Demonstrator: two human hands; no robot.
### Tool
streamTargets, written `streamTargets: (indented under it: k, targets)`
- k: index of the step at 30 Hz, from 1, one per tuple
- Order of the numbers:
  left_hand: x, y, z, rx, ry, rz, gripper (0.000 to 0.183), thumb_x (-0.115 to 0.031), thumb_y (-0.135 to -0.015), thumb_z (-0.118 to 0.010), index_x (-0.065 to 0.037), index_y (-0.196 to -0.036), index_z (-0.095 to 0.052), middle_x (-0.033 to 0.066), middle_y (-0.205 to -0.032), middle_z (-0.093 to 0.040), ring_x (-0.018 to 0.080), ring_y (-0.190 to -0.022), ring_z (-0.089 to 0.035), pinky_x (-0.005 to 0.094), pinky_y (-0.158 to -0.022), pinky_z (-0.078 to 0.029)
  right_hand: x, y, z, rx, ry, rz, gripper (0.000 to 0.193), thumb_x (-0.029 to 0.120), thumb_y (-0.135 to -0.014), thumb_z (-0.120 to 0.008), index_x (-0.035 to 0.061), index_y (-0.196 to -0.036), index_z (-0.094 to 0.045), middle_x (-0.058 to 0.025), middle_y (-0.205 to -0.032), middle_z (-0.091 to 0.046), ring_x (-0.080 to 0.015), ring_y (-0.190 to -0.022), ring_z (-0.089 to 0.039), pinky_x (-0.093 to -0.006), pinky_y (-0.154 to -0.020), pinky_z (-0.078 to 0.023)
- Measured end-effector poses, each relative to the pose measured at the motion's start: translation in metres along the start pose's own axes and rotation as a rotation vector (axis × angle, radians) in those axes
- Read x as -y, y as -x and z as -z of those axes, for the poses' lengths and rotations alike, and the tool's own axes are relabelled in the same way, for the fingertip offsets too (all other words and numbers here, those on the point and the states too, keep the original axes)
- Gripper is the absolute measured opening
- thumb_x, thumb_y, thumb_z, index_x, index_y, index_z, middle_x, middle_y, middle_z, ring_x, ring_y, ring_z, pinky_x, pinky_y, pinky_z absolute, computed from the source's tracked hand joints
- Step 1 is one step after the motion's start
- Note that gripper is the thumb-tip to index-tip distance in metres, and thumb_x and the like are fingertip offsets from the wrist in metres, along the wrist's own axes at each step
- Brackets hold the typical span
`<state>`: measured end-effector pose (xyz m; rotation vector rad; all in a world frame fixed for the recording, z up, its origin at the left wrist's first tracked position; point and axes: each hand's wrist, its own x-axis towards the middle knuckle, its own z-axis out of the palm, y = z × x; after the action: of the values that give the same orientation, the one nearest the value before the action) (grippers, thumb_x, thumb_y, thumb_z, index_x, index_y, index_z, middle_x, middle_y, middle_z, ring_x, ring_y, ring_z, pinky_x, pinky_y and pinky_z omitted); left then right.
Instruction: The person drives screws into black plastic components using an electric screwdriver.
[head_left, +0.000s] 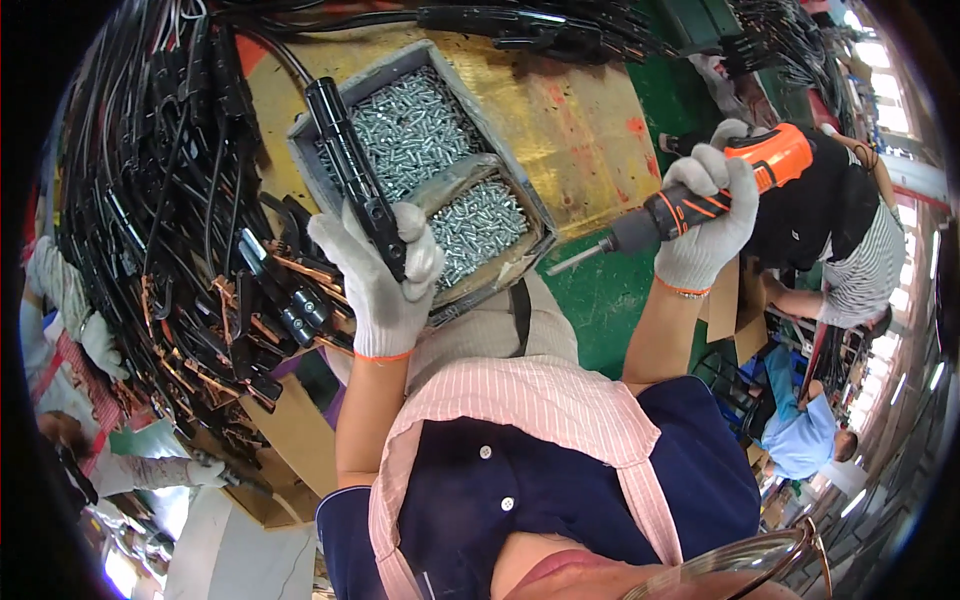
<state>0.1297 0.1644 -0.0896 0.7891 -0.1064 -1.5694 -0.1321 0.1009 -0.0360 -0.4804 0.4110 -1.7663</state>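
Observation:
Gloved in white, my left hand (375, 285) is closed around the lower end of a black welding electrode holder (352, 160). The holder is tilted, and a black cable runs from its upper end. Behind it stands a grey box (543, 232) with two compartments of small silver screws (410, 125); the holder covers part of the larger one. My right hand (708, 225), also gloved, grips an orange and black power screwdriver (775, 158). Its long bit (578, 262) points left toward the box and is apart from the holder.
Many black electrode holders with copper-coloured jaws (225, 290) and cables lie heaped at the left. The box stands on a worn yellow table surface (575, 130). More cables (540, 30) cross the back. Other people (805, 420) are at right and left; a cardboard box (300, 440) stands lower left.

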Motion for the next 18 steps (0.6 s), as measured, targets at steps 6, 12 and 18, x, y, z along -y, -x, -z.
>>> streamTargets:
  k: [6,12,18]
  targets:
    - [0.0,0.001,0.007,0.003,0.023,0.024,0.066,-0.076,-0.085,-0.035,-0.014,-0.108,-0.04,0.0022,-0.072,-0.047,0.0097,-0.043,-0.038,0.023,-0.037,-0.026,-0.053,-0.01,-0.035,0.151,0.184,0.07,0.034,-0.001,-0.087,-0.057,0.0038,-0.118,-0.045,0.0004,-0.073,-0.042,-0.0071,-0.063,-0.04,-0.0244,-0.058,-0.039]
    - [-0.003,0.002,0.0,-0.075,-0.053,0.021,0.073,-0.08,-0.083,-0.034,-0.012,-0.111,-0.04,0.0027,-0.07,-0.047,0.0102,-0.041,-0.037,0.024,-0.037,-0.027,-0.078,-0.006,-0.034,0.164,0.292,0.094,0.042,0.0,-0.086,-0.058,0.0036,-0.124,-0.042,-0.0021,-0.072,-0.041,-0.0094,-0.062,-0.039,-0.0263,-0.057,-0.038]
    - [-0.005,0.001,-0.004,-0.117,-0.057,0.025,0.074,-0.08,-0.083,-0.033,-0.012,-0.112,-0.04,0.0039,-0.07,-0.048,0.0107,-0.041,-0.038,0.0236,-0.037,-0.028,-0.088,-0.003,-0.035,0.141,0.372,0.092,0.041,0.002,-0.087,-0.057,0.003,-0.125,-0.041,-0.0019,-0.071,-0.04,-0.01,-0.06,-0.037,-0.0266,-0.056,-0.037]
